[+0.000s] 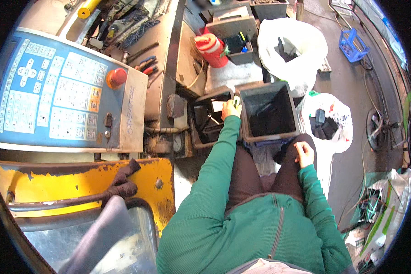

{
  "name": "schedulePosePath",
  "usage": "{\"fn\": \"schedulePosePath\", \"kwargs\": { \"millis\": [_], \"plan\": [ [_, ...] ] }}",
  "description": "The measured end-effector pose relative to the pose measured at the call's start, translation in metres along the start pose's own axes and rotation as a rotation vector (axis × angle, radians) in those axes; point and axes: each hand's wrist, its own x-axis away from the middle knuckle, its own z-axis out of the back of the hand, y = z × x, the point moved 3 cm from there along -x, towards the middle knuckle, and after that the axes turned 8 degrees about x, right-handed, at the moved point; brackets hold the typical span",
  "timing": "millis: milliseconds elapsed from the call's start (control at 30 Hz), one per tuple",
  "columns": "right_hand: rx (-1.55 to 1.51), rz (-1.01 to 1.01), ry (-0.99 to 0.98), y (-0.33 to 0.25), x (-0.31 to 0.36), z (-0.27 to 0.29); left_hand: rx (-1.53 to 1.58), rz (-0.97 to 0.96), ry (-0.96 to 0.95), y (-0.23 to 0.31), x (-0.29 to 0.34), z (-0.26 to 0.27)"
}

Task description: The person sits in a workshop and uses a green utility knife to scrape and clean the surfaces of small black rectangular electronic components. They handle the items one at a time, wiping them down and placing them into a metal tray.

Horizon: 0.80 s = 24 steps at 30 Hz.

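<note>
My left hand (231, 109) reaches to the rims between two dark bins. Its fingers are closed round a small pale yellow-green and dark object (236, 101), too small to name. Under and beside that hand, the left bin (197, 137) holds dark pieces and a thin metal rod-like thing (213, 118). The right bin (270, 136) stands in front of my knees, its inside dark and hard to make out. My right hand (304, 154) is over my right thigh, fingers loosely bent and apart, with nothing visible in them.
At left stand a machine control panel (45, 91) with a red button (117, 78) and a yellow machine door (77, 178). Beyond the bins is a red-and-white jug (210, 49). White bags (315, 41) with dark pieces stand at right, near a blue crate (353, 45).
</note>
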Motion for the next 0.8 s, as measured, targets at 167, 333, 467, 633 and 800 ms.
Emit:
{"fn": "schedulePosePath", "kwargs": {
  "millis": [167,333,467,633,800],
  "plan": [
    [-0.206,0.0,-0.063,0.012,-0.007,0.004,-0.008,-0.015,0.112,0.016,-0.069,0.017],
    [-0.331,-0.021,-0.099,0.007,-0.007,0.003,-0.165,0.023,0.038,0.01,-0.139,0.0],
    [-0.3,-0.021,-0.082,0.004,-0.006,0.003,-0.189,0.03,0.023,0.021,-0.163,-0.026],
    [-0.28,-0.041,-0.072,-0.004,-0.003,0.004,-0.266,-0.008,0.093,0.03,-0.178,-0.048],
    [-0.31,-0.039,-0.108,-0.009,-0.005,0.003,0.572,0.279,0.542,-0.002,-0.227,-0.033]
  ]
}}
